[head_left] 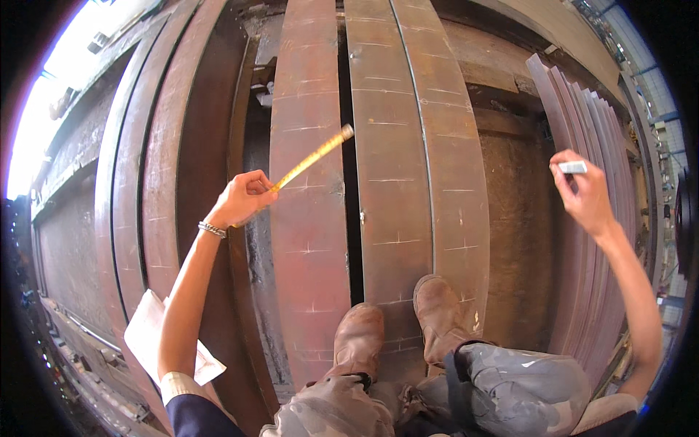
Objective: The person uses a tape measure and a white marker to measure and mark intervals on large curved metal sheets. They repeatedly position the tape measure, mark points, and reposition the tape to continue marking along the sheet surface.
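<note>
My left hand [244, 198] pinches a yellow tape measure blade [313, 159], which sticks out up and to the right over the steel beams. The metal hook end of the blade hangs above the gap between two beams. Off to the right, my right hand [585, 193] is raised near a stack of plates, with a short white stick of chalk [573, 167] held between its fingers. Beneath the tape lies a reddish-brown steel beam [309, 218] marked with white chalk crosses and lines. The brown beam [393, 204] beside it carries similar marks.
My brown boots [360, 335] stand on the beams. A long dark gap runs between two of them. Stacked narrow steel plates [575, 116] stand on edge at the right. Folded white paper [149, 331] lies at the left, by more long beams [164, 146].
</note>
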Demonstrator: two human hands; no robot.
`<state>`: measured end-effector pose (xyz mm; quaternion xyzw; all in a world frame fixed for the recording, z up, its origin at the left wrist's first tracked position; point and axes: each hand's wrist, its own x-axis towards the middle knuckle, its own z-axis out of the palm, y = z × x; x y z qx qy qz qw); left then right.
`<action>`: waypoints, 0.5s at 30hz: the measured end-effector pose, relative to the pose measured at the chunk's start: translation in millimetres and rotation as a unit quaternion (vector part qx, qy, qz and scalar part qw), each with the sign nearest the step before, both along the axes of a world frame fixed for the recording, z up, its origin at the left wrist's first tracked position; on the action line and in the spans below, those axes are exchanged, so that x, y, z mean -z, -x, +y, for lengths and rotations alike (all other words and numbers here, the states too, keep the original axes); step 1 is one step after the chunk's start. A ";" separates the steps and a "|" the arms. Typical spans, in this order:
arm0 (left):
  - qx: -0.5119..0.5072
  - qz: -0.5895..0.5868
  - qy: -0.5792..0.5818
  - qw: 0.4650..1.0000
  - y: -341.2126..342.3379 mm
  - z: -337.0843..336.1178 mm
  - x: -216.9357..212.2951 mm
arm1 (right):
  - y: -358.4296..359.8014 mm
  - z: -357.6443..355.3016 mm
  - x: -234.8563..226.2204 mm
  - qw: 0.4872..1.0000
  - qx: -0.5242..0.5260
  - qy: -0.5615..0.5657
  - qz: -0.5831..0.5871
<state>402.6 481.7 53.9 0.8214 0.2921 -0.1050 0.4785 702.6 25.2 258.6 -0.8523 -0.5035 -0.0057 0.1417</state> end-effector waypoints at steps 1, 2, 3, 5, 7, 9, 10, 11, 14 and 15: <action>-0.059 0.008 0.053 0.997 -6.8 -12.9 -4.1 | 6.1 -11.4 11.1 0.999 0.008 -0.032 -0.024; -0.120 0.017 0.105 0.987 -12.0 -27.0 -8.3 | 16.5 -17.6 16.7 0.996 0.070 -0.035 0.030; -0.134 0.044 0.146 0.979 -24.4 -55.0 -22.2 | 22.3 -29.6 32.8 0.986 0.113 -0.077 0.100; -0.113 0.088 0.319 0.937 -14.9 -84.9 -12.0 | 39.2 -38.6 75.5 0.951 0.164 -0.147 0.218; -0.111 0.181 0.452 0.867 -11.8 -135.1 -21.6 | 56.3 -45.8 116.5 0.925 0.182 -0.177 0.283; -0.109 0.282 0.472 0.828 -4.5 -176.4 -38.3 | 69.8 -49.8 150.7 0.904 0.184 -0.194 0.334; -0.083 0.286 0.484 0.823 8.4 -188.7 -38.6 | 75.9 -50.1 161.6 0.892 0.185 -0.201 0.361; -0.058 0.290 0.495 0.817 17.2 -197.9 -39.1 | 81.5 -48.5 168.1 0.876 0.190 -0.220 0.385; -0.019 0.333 0.439 0.834 10.1 -223.9 -71.7 | 90.3 -52.4 182.5 0.822 0.231 -0.262 0.450; -0.015 0.347 0.418 0.839 5.6 -227.3 -85.4 | 91.9 -52.2 188.1 0.809 0.239 -0.269 0.464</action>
